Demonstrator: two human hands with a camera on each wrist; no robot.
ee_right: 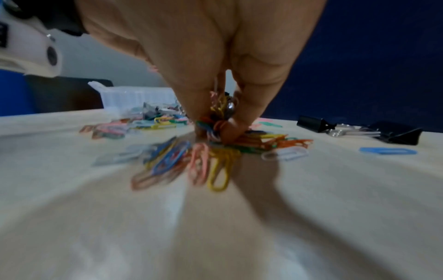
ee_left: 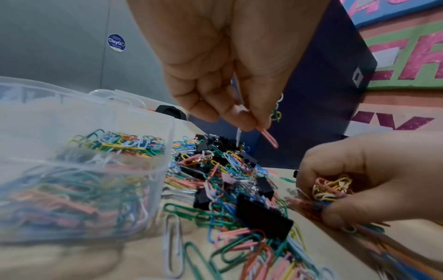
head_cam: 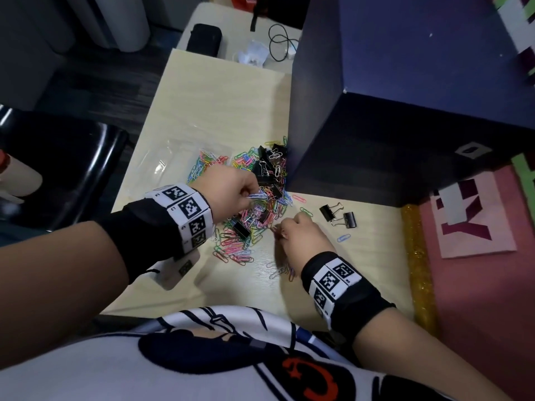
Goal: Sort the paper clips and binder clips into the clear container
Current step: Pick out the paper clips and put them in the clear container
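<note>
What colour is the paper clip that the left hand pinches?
Pink. The pink paper clip hangs from the left hand; the left wrist view shows it best.

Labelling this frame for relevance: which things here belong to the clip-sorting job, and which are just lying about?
Belongs to the job:
- clear container, paper clips already inside
- mixed clip pile
- two binder clips set apart
- left hand, pinching clips
- right hand, gripping a bunch

Lying about:
- dark blue box
- black pouch
- black cable

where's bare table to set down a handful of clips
Bare wood lies on the table beyond the clear container, and near the body between the wrists. Crowded: the clip pile by the blue box, around both hands.
</note>
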